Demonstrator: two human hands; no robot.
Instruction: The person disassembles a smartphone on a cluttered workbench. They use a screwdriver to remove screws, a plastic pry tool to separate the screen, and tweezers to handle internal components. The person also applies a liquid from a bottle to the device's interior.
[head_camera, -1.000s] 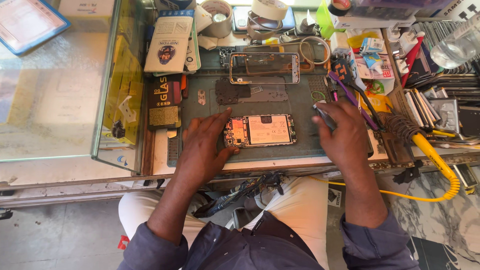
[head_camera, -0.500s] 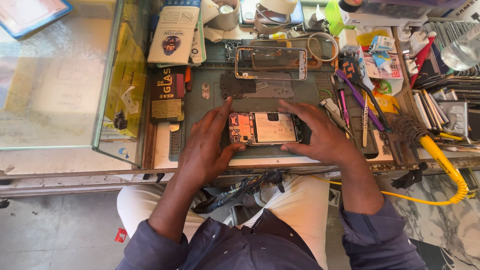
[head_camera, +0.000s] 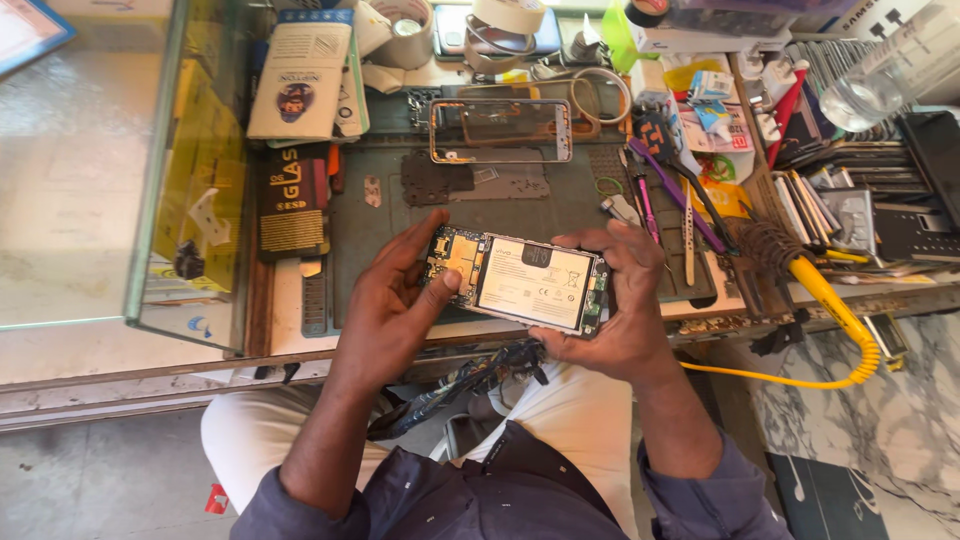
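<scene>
An opened phone (head_camera: 520, 280) with its back cover off shows a white battery and a green circuit board. I hold it in both hands above the near edge of the dark work mat (head_camera: 560, 200). My left hand (head_camera: 395, 300) grips its left end, thumb on the circuit board. My right hand (head_camera: 615, 300) cups its right end. A separate phone frame (head_camera: 500, 130) lies on the mat further back.
Tweezers and small tools (head_camera: 680, 200) lie right of the mat. A soldering iron with a yellow coiled cable (head_camera: 830, 310) sits at the right edge. Packaged boxes (head_camera: 300, 80) and tape rolls (head_camera: 505, 20) crowd the back. A glass display case (head_camera: 90, 170) stands to the left.
The phone has been lifted off the mat and brought toward me. My right hand, earlier near the tools on the right, now grips the phone's right end.
</scene>
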